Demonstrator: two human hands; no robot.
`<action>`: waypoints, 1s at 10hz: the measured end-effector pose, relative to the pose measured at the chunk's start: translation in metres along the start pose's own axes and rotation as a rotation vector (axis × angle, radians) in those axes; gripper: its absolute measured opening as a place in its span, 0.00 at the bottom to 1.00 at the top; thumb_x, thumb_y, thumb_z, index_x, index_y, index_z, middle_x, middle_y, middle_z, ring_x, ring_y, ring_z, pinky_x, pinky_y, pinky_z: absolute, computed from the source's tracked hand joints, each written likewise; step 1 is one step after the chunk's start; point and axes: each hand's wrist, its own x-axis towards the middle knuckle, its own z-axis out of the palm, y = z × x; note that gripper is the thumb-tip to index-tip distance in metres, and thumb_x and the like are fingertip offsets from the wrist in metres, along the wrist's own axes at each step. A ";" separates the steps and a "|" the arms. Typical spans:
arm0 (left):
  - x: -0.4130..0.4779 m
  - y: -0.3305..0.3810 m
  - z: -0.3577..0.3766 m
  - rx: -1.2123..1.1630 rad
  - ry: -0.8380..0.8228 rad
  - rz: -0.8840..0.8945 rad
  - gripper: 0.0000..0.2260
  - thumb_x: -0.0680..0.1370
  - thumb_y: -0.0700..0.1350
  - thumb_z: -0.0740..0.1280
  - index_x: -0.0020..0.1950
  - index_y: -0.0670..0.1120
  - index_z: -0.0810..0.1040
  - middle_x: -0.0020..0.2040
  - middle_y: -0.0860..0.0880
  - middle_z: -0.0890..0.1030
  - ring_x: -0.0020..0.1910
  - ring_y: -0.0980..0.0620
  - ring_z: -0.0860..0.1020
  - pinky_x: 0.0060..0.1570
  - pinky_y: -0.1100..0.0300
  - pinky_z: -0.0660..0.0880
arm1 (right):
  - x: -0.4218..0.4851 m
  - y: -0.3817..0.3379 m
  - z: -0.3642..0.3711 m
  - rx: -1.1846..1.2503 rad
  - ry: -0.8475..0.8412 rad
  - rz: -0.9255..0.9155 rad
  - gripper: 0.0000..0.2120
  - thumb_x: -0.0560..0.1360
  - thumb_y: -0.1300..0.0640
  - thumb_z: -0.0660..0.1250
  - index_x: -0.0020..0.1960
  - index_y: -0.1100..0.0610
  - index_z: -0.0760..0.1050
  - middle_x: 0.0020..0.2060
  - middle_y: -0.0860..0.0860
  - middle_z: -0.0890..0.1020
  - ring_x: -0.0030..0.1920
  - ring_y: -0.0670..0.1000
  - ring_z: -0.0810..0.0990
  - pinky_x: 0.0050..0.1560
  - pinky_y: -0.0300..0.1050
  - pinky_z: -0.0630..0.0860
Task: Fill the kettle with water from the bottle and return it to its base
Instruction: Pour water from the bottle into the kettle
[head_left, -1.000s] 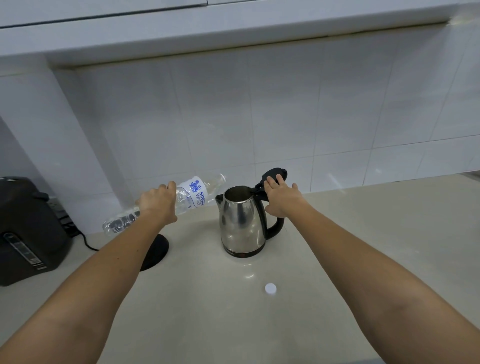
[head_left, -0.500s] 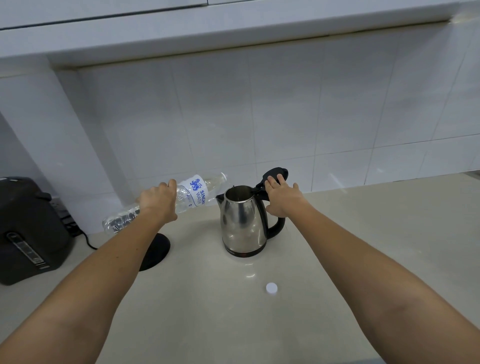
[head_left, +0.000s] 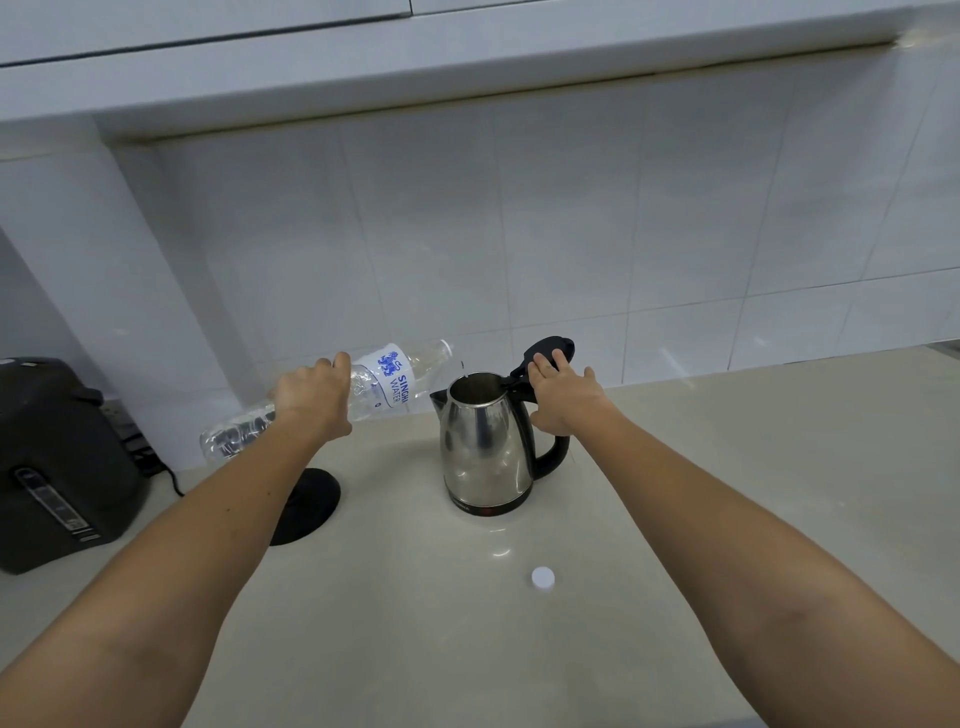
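Two grips: left hand (head_left: 311, 397) bottle (head_left: 384, 384), right hand (head_left: 563, 400) lid (head_left: 548, 347)

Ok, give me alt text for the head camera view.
A left hand tips a clear water bottle toward an open steel kettle on a pale counter; the right hand holds its lid back.

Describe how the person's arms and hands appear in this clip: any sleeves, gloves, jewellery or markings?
Both forearms are bare from the bottom edge of the frame to the wrists, with no sleeve visible. The left hand and right hand are ungloved. No watch, bracelet or ring shows on either. No tattoos or other markings are visible on the arms.
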 end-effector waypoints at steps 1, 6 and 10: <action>-0.001 -0.001 -0.002 0.014 -0.004 0.003 0.28 0.70 0.50 0.73 0.64 0.44 0.65 0.53 0.47 0.77 0.48 0.46 0.81 0.37 0.57 0.71 | 0.000 0.000 0.000 -0.001 0.000 0.000 0.35 0.79 0.53 0.58 0.79 0.58 0.43 0.79 0.51 0.45 0.79 0.56 0.40 0.75 0.63 0.52; -0.005 -0.002 -0.006 0.023 -0.008 -0.001 0.28 0.69 0.50 0.73 0.63 0.44 0.65 0.53 0.48 0.77 0.49 0.45 0.81 0.40 0.55 0.74 | -0.001 0.000 0.000 0.002 0.001 0.003 0.35 0.79 0.53 0.58 0.79 0.58 0.43 0.79 0.51 0.44 0.79 0.55 0.40 0.75 0.63 0.52; -0.007 -0.005 -0.013 0.018 -0.014 -0.010 0.27 0.69 0.48 0.73 0.64 0.44 0.65 0.54 0.47 0.77 0.50 0.44 0.80 0.44 0.52 0.78 | -0.001 0.000 0.000 0.002 -0.004 0.002 0.35 0.79 0.53 0.58 0.79 0.58 0.43 0.79 0.51 0.44 0.79 0.55 0.40 0.75 0.63 0.52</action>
